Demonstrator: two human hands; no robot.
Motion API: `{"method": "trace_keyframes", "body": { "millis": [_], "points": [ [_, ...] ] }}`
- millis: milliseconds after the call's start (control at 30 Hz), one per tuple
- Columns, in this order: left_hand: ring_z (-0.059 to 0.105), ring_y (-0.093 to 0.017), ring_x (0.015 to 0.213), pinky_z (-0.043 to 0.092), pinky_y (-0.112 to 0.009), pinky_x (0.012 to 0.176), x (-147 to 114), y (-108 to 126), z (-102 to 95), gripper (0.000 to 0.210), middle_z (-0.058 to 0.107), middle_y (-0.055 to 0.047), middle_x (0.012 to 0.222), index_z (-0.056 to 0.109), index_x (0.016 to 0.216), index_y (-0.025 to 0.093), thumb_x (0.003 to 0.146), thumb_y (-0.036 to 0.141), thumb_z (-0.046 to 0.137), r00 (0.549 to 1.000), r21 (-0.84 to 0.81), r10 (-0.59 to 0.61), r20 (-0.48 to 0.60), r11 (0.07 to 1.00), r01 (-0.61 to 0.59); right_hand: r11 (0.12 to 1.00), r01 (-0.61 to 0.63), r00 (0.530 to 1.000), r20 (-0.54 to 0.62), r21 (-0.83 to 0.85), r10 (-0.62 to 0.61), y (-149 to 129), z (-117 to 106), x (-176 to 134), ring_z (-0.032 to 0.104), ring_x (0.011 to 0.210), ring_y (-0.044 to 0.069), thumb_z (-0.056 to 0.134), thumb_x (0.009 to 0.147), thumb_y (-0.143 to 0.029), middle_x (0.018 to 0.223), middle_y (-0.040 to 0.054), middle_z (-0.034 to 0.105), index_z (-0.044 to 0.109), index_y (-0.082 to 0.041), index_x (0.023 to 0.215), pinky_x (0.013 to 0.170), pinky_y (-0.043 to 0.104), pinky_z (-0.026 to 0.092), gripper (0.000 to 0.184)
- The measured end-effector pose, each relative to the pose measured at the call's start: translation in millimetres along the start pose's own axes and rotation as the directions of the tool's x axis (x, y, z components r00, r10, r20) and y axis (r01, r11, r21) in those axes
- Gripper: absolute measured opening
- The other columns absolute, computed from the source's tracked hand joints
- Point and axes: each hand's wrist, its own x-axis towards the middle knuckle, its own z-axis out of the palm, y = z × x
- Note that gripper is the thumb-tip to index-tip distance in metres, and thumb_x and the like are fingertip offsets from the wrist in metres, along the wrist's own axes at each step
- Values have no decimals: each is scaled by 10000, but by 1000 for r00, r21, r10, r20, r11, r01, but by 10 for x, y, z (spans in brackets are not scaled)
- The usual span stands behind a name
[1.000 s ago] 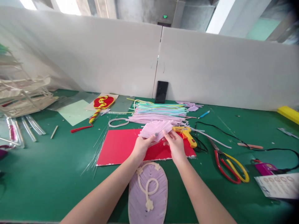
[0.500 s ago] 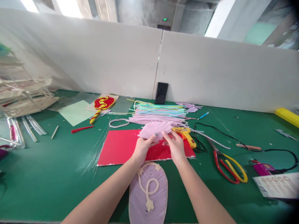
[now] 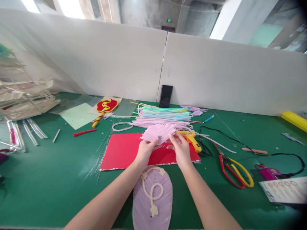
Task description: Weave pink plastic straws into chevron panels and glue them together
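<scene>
Over a red board (image 3: 120,153), my left hand (image 3: 146,150) grips the lower edge of a pale lilac panel of pipe cleaners (image 3: 158,131), its ribs laid side by side. My right hand (image 3: 181,147) is closed with thumb and fingertips on the panel's lower right edge; the undersides of the fingers are hidden. Just behind the panel lies a bundle of pipe cleaners (image 3: 165,115) in lilac, mint and yellow. Beside my right hand rests a yellow glue gun (image 3: 192,139). Below my wrists lies an oval lilac panel (image 3: 163,191) with a cream looped stem and small flowers.
Red-and-yellow-handled scissors (image 3: 236,171), a purple device (image 3: 270,173) and a black cable (image 3: 230,135) lie on the right. A phone (image 3: 166,95) leans on the white partition (image 3: 115,60). Leftward are thin wires (image 3: 103,150), a red-and-yellow fan (image 3: 106,107) and a rack (image 3: 21,92).
The lilac panel has shifted very slightly left and tilted a little in my hands. Both hands keep their hold; everything on the table stays put.
</scene>
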Motion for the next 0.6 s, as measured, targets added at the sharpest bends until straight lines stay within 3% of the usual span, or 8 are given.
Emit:
{"method": "trace_keyframes", "body": {
  "millis": [100, 200, 600],
  "points": [
    [661, -231, 810, 550, -312, 674, 22, -9, -25, 425, 716, -86, 905, 668, 875, 116, 514, 293, 803, 1000, 0, 9, -10, 1000, -9, 999, 29, 1000, -10, -23, -29, -14, -4, -9, 588, 594, 141, 722, 616, -390, 761, 0, 614, 575, -200, 996, 406, 211, 476, 449],
    [659, -225, 806, 551, -303, 658, 35, -19, -49, 399, 714, -85, 901, 668, 875, 116, 538, 292, 792, 1000, -5, 11, -2, 1000, -11, 999, 27, 1000, 6, -30, -27, -33, -8, -17, 574, 576, 132, 702, 640, -396, 772, 8, 609, 561, -203, 1019, 397, 205, 468, 448],
    [655, -200, 783, 538, -240, 567, 59, -22, -85, 391, 701, -95, 948, 662, 923, 126, 580, 283, 768, 1000, -3, -8, 18, 1000, 8, 1000, 0, 1000, 17, -31, 1, -20, -6, -4, 558, 509, 123, 687, 643, -437, 642, -11, 597, 611, -180, 806, 367, 202, 436, 313]
  ]
}}
